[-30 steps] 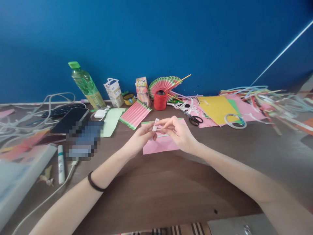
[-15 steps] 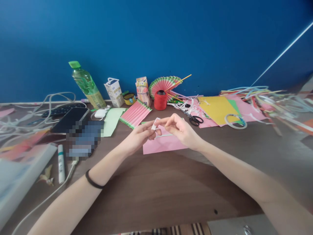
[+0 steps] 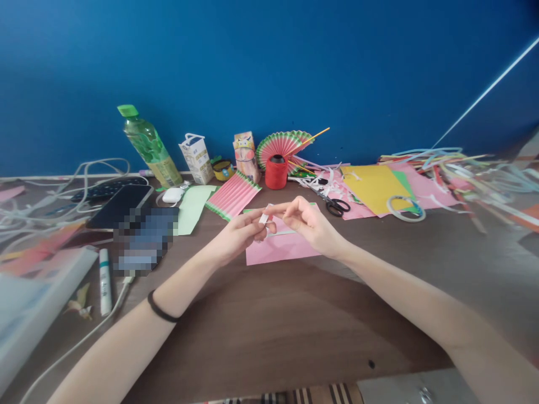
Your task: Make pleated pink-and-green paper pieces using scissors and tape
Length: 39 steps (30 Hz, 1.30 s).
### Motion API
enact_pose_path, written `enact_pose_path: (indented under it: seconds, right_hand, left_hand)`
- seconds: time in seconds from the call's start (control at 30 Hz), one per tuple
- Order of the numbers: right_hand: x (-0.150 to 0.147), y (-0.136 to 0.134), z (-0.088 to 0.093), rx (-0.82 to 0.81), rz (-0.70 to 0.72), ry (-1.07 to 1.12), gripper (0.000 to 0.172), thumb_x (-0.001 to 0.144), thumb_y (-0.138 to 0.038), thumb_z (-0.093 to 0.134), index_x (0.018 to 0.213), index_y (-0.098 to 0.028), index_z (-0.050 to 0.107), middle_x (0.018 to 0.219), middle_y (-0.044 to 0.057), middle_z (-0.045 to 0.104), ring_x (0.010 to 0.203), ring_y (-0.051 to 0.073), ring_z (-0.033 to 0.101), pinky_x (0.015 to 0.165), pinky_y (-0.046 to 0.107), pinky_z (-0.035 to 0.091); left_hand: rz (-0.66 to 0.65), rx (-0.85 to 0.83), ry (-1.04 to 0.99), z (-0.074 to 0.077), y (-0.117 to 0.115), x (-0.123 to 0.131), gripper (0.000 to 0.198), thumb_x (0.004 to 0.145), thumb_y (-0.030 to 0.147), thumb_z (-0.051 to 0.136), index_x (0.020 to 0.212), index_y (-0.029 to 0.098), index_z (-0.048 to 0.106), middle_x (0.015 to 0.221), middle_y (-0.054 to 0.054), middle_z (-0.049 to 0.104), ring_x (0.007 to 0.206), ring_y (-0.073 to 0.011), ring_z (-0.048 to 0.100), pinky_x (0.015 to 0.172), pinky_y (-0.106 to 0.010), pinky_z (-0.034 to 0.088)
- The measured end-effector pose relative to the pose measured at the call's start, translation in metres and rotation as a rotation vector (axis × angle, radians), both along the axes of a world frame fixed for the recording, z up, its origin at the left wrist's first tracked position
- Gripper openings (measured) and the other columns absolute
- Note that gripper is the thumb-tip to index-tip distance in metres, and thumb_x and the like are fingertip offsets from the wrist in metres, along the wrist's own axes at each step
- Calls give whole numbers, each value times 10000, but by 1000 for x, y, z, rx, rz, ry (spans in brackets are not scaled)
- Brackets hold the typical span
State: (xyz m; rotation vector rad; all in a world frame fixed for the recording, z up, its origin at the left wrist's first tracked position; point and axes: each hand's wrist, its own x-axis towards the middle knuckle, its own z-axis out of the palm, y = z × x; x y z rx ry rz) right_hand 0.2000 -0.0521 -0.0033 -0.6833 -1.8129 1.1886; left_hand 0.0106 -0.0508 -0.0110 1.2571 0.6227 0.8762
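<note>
Above the pink paper, my left hand (image 3: pixel 242 234) pinches a small white strip (image 3: pixel 265 217) between thumb and fingers. My right hand (image 3: pixel 309 227) meets it from the other side, index finger reaching to the strip and thumb bent in. What lies between the right fingertips, if anything, is too small to make out. Under both hands lies a pink sheet (image 3: pixel 280 251) with a green-edged paper on its upper part, partly hidden by the hands. A pleated pink paper with green ends (image 3: pixel 234 195) lies just beyond my left hand.
Behind stand a red thread spool (image 3: pixel 276 174), a pleated fan (image 3: pixel 275 145), a decorated carton (image 3: pixel 245 154), a milk carton (image 3: pixel 197 160) and a green bottle (image 3: pixel 151 148). Black-handled scissors (image 3: pixel 337 207), yellow paper (image 3: pixel 374 188) and a tape roll (image 3: pixel 406 209) lie right; a marker (image 3: pixel 105 283) lies left.
The hands stay almost in place. My right fingers have shifted slightly against the white strip, and the strip has tilted a little.
</note>
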Motion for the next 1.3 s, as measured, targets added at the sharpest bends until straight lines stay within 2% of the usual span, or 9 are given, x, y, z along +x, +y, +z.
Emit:
enact_pose_path:
  seconds: [0.33, 0.43, 0.57, 0.63, 0.8, 0.93, 1.0, 1.17, 1.3]
  right_hand:
    - [-4, 3, -2, -127, 3, 202, 227, 856, -414, 468, 778, -224, 371, 1197, 72, 581, 1124, 208, 540, 956, 452, 418]
    - [-4, 7, -5, -190, -5, 264, 227, 846, -408, 484, 773, -226, 369, 1206, 57, 573, 1100, 198, 557, 940, 434, 433]
    - [-2, 15, -12, -205, -136, 266, 178, 816, -381, 526, 798, -227, 441, 1126, 41, 613, 1065, 171, 564, 873, 363, 471]
    - [1, 20, -17, -225, -203, 274, 173, 780, -364, 574, 806, -215, 492, 1054, 39, 634, 978, 161, 595, 801, 327, 491]
    - [6, 31, -25, -277, -348, 269, 216, 669, -324, 686, 749, -183, 545, 691, -4, 649, 706, 129, 628, 682, 280, 484]
    - [7, 33, -29, -291, -400, 188, 235, 626, -314, 713, 692, -162, 547, 623, 9, 654, 630, 134, 630, 642, 285, 476]
    - [7, 33, -30, -289, -409, 161, 232, 615, -297, 718, 677, -158, 543, 619, 14, 656, 620, 135, 633, 630, 281, 473]
    - [9, 36, -34, -293, -415, 124, 247, 599, -292, 720, 676, -164, 524, 620, 12, 655, 628, 146, 646, 604, 268, 468]
    - [10, 37, -35, -311, -416, 33, 253, 597, -313, 715, 658, -170, 516, 640, 24, 662, 630, 157, 651, 572, 260, 459]
  left_hand:
    - [-37, -99, -52, 4, 0, -2, 157, 760, 204, 540, 865, 120, 620, 727, -31, 538, 533, -69, 332, 562, -250, 333]
    - [59, -39, 29, 6, 3, -3, 211, 738, 203, 522, 918, 130, 604, 775, -45, 599, 536, -79, 348, 565, -248, 333]
    - [353, 160, 363, 16, 10, -11, 302, 769, 274, 472, 1026, 142, 563, 743, -25, 640, 519, -100, 384, 580, -258, 333]
    - [420, 271, 623, 23, 13, -18, 319, 761, 293, 488, 1036, 146, 557, 683, -4, 630, 516, -116, 425, 592, -262, 335]
    - [320, 405, 1169, 27, 19, -41, 215, 681, 255, 539, 875, 191, 608, 755, -34, 638, 686, -195, 542, 613, -263, 330]
    - [49, 389, 1376, 21, 20, -53, 69, 663, 265, 556, 683, 199, 554, 626, -17, 572, 580, -177, 492, 559, -272, 298]
    - [46, 378, 1419, 20, 20, -53, 103, 655, 293, 577, 674, 199, 540, 644, -27, 572, 593, -187, 499, 560, -281, 302]
    - [339, 651, 1355, 17, 16, -32, 80, 733, 246, 503, 738, 180, 548, 775, -66, 592, 756, -222, 542, 658, -304, 364]
    - [212, 734, 1105, -8, 7, -4, 150, 781, 120, 414, 827, 174, 547, 858, -43, 600, 788, -161, 558, 714, -270, 425]
